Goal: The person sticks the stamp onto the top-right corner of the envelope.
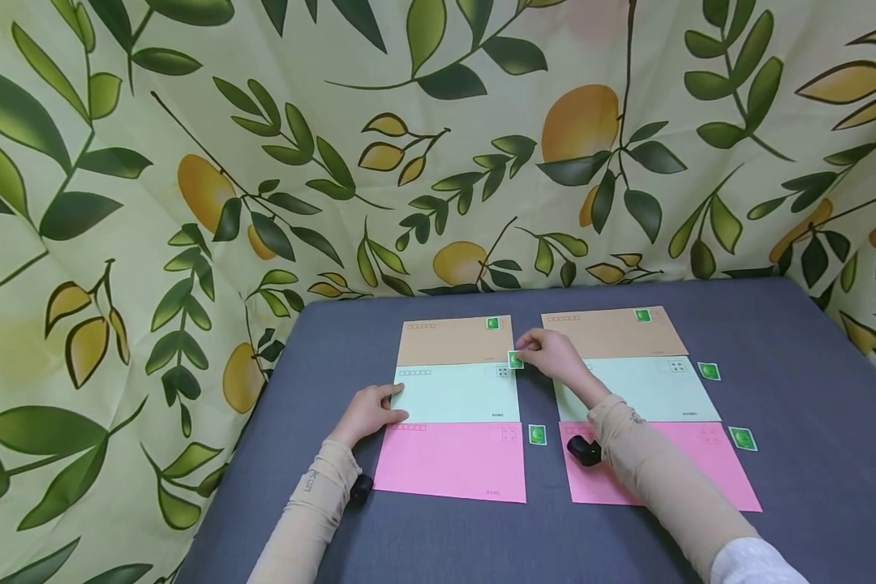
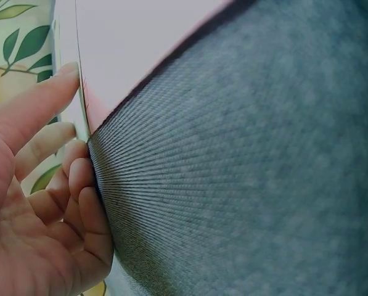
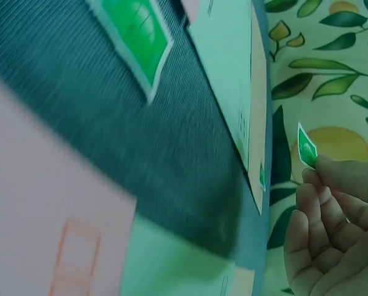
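Note:
Between right thumb and fingertips, my right hand [image 1: 552,357] pinches a small green stamp [image 1: 515,360] with a white border. It is over the right edge of the left mint envelope [image 1: 456,393], near its printed stamp box. In the right wrist view the held stamp [image 3: 306,148] appears lifted off the table. My left hand [image 1: 365,414] rests at the left side of that mint envelope, thumb beside the top of the pink envelope [image 1: 448,462]. Above them lies a tan envelope [image 1: 453,342] bearing a green stamp [image 1: 492,323] at its upper right.
A second column holds a tan envelope [image 1: 620,337] with a stamp [image 1: 642,315], a mint envelope [image 1: 650,393] and a pink envelope [image 1: 708,462], partly under my right arm. Loose stamps lie beside the columns: one stamp [image 1: 537,435] between them, others on the right. A leaf-patterned curtain [image 1: 380,162] hangs behind.

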### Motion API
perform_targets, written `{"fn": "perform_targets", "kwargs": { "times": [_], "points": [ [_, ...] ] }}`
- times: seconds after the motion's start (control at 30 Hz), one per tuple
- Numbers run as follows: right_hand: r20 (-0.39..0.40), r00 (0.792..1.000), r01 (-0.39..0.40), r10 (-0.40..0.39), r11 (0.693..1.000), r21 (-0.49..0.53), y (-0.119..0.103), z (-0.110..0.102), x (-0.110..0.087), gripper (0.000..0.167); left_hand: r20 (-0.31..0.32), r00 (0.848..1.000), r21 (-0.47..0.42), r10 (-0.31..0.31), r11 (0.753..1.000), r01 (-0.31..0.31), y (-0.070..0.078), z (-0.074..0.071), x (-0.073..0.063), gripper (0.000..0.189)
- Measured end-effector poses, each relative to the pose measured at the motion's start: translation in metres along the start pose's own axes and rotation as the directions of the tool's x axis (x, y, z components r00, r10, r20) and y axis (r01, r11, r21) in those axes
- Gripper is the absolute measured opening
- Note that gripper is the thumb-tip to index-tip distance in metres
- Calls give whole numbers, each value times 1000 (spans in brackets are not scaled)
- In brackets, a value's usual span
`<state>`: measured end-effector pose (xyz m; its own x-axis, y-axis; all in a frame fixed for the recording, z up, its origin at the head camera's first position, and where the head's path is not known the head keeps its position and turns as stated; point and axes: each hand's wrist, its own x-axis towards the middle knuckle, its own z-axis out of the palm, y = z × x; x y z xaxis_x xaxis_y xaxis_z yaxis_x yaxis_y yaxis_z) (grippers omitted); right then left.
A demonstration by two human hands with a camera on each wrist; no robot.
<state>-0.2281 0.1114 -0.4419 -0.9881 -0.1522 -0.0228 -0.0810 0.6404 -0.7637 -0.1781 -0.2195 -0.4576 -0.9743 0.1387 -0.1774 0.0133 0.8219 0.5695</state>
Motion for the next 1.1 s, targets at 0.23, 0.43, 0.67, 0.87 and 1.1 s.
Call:
{"fn": "perform_targets", "kwargs": {
  "times": [0.23,0.43,0.67,0.87,1.1],
  "points": [
    [46,999,12,-14,999,34,-8,20,11,19,-5,1000,-1,6,1000,-6,0,-1,-1,54],
    [82,997,8,-8,1000,0,-9,36,18,16,-7,1000,8,16,1000,-16,0,-1,-1,53],
    [90,996,-18,23,998,-52,-10,45,21,12,-6,999,9,31,999,-31,-1,0,-2,52],
    [83,995,-45,54,994,-101,-12,49,21,11,-7,1000,4,15,1000,-15,-2,1,0,53],
    [80,996,-15,28,987,-158,-14,52,20,11,-8,1000,-2,12,1000,-12,-1,-1,-2,53]
  ]
}}
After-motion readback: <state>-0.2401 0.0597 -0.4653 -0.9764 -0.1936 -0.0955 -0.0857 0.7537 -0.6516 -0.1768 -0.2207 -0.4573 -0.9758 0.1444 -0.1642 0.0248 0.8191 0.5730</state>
